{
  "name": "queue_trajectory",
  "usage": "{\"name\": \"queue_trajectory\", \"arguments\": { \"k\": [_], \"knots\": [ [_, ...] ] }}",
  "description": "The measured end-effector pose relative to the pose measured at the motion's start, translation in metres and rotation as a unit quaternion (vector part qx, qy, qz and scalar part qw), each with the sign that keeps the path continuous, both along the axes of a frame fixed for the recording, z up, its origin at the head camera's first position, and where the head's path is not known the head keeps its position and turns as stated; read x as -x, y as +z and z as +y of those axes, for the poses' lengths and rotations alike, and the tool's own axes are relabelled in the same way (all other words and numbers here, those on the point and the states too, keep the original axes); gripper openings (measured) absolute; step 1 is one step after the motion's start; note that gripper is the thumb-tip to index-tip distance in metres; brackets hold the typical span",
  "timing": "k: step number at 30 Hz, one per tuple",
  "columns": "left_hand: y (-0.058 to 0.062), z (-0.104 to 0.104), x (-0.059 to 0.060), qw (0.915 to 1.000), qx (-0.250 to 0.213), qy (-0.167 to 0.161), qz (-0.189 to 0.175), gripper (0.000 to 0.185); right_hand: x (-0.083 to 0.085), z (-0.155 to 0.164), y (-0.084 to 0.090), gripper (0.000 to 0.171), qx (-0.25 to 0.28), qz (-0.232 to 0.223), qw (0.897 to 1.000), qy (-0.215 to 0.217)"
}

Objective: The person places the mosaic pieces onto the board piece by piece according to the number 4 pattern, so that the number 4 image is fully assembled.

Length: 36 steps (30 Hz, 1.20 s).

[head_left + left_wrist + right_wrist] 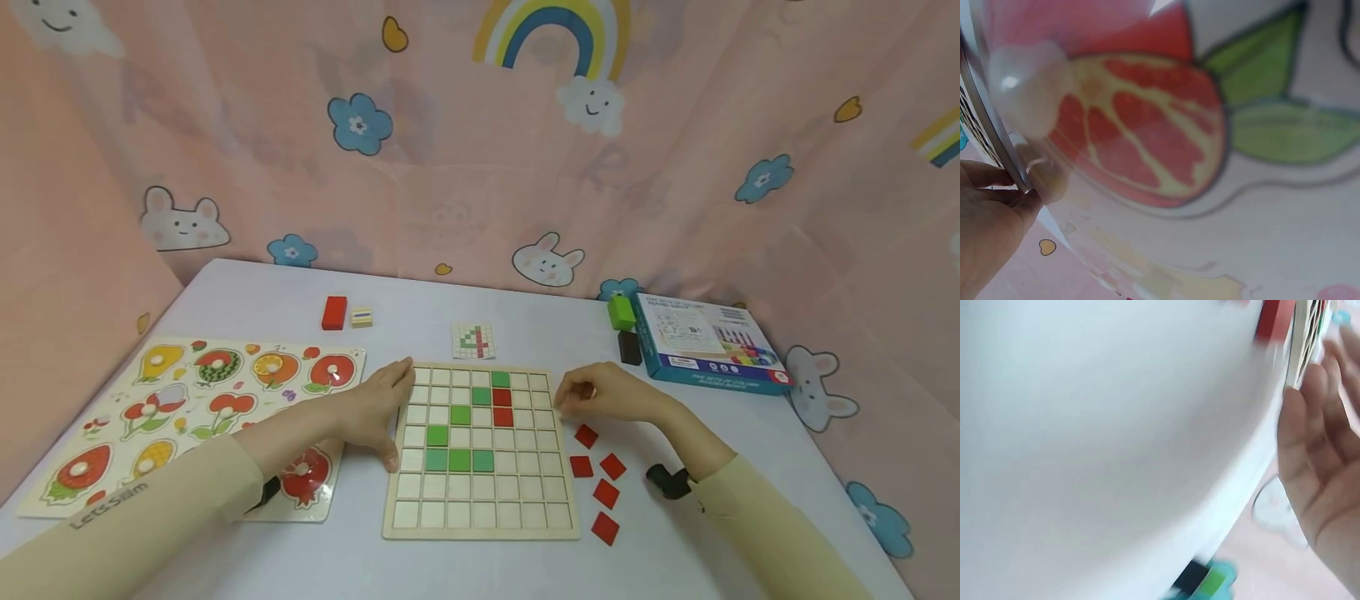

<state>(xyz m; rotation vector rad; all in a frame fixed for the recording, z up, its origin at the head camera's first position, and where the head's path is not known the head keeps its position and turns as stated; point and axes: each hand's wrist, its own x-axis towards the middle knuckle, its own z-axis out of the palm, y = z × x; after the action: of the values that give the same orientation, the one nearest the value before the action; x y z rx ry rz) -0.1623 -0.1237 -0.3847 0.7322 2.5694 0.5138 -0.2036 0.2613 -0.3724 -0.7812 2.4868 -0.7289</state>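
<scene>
Five loose red square tiles [604,489] lie scattered on the white desk [675,550] near its right edge. The left hand [378,407] rests flat, fingers straight, against the left edge of the square wooden grid board [480,517], steadying it. The right hand [600,392], fingers curled, pinches something small at the board's right edge; what it is cannot be made out. The board lies flat, sides parallel to the desk's front edge, with green and red tiles filling some cells. Beyond it lies a small pattern card [473,341].

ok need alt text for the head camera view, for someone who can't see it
A person's left hand rests on the left edge of a wooden grid board holding green and red tiles, while the right hand touches its right edge. Loose red tiles lie right of the board; a fruit puzzle lies left.
</scene>
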Motion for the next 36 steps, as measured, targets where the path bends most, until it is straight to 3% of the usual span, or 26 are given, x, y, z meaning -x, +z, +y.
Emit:
{"name": "queue_trajectory", "arguments": {
  "k": [5,11,20,26,36],
  "knots": [
    [0.0,0.0,0.0,1.0,-0.006,-0.002,0.001,0.132,-0.001,0.025,-0.003,0.02,-0.017,-0.062,0.998,0.007],
    [0.0,0.0,0.0,1.0,-0.001,-0.004,0.003,0.132,-0.004,0.035,-0.008,0.026,-0.006,-0.086,0.996,0.014],
    [0.001,0.001,0.0,1.0,-0.003,-0.004,0.002,0.132,-0.006,0.033,-0.012,0.022,-0.019,-0.067,0.998,0.005],
    [0.002,0.001,0.0,1.0,-0.003,-0.004,0.007,0.132,-0.006,0.027,-0.006,0.015,-0.024,-0.047,0.999,-0.01],
    [0.002,0.001,-0.001,1.0,0.001,-0.005,0.005,0.132,-0.004,-0.006,0.003,0.011,0.051,-0.03,0.998,-0.028]
  ]
}}
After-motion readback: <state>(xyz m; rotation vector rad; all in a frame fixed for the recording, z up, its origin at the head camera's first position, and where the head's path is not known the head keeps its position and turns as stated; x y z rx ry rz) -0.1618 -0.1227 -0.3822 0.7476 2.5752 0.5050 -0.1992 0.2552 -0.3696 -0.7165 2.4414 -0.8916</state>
